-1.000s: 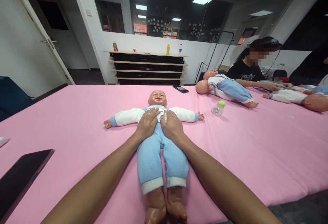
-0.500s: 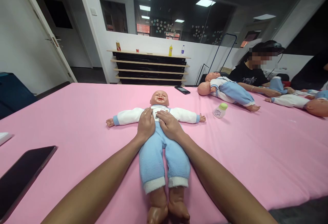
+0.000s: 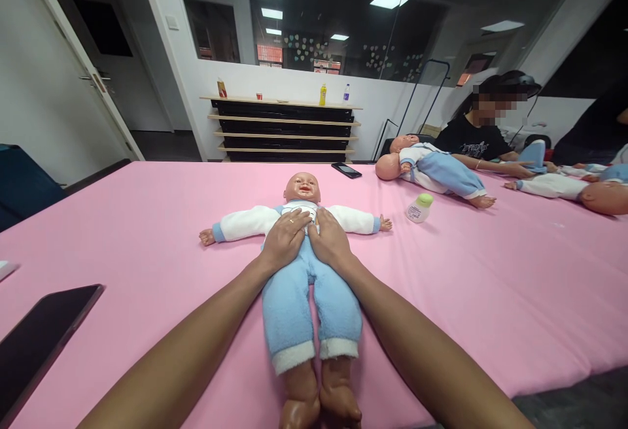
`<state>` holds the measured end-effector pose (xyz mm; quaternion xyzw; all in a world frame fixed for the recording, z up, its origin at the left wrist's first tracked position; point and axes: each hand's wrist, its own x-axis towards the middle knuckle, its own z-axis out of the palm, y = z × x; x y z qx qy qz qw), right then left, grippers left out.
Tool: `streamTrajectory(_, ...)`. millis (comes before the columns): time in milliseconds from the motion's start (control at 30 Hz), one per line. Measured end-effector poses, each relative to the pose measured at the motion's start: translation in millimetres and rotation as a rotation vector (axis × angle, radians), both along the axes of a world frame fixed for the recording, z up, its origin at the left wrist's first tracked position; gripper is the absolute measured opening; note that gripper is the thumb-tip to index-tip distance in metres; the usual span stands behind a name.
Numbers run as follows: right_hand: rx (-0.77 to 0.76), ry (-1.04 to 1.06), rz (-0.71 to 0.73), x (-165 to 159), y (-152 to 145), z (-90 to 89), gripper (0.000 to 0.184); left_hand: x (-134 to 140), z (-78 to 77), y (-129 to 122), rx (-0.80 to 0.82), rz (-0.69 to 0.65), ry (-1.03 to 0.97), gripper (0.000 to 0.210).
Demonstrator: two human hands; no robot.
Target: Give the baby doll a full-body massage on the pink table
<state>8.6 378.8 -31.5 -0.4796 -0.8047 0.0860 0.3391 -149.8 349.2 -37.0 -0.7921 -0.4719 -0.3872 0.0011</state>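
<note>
The left hand [image 3: 286,238] and right hand [image 3: 330,238] were laid flat on the doll [image 3: 288,308], grips unclenched. The bottle [image 3: 418,209] was labelled illegibly.

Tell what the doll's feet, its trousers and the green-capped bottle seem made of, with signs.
Feet: probably glossy plastic or vinyl; bright highlights show.
Trousers: fuzzy cloth, perhaps fleece; the surface looks napped.
Bottle: likely plastic, by its rounded, moulded look; finish unclear.

Low shelves [image 3: 284,120] stand before a white wall [image 3: 284,82] — above, a dark window [image 3: 338,17] shows bright light panels [image 3: 389,0].
</note>
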Motion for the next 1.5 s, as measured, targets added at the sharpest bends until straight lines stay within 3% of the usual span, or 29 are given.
streamTrajectory(333, 0.135, 0.063, -0.007, 1, -12, 4.5, 0.042, -6, -16.7, 17, -0.068, 0.199, -0.145, 0.042)
streamTrajectory(533, 0.293, 0.022, 0.231, 4, -16, 8.9, 0.038, -7, -25.2, 17, 0.039, 0.284, -0.179, 0.042)
streamTrajectory(667, 0.241, -0.031, 0.399, 3, -15, 11.3, 0.037, -6, -23.0, 13, 0.064, 0.345, -0.221, 0.042)
streamTrajectory(767, 0.188, -0.050, 0.345, 2, -11, 12.1, 0.040, -2, -17.9, 9, 0.101, 0.353, -0.224, 0.045)
streamTrajectory(900, 0.109, -0.060, 0.239, 1, -7, 10.5, 0.046, 3, -8.8, 0, 0.147, 0.240, -0.165, 0.049)
streamTrajectory(1167, -0.002, -0.015, 0.077, 0, 0, 1.5, 0.054, 3, 0.3, -5, 0.085, 0.069, -0.096, 0.037)
streamTrajectory(1500, 0.029, 0.040, -0.004, 0, -6, 2.9, 0.049, -2, -6.9, 12, -0.044, 0.139, -0.075, 0.039)
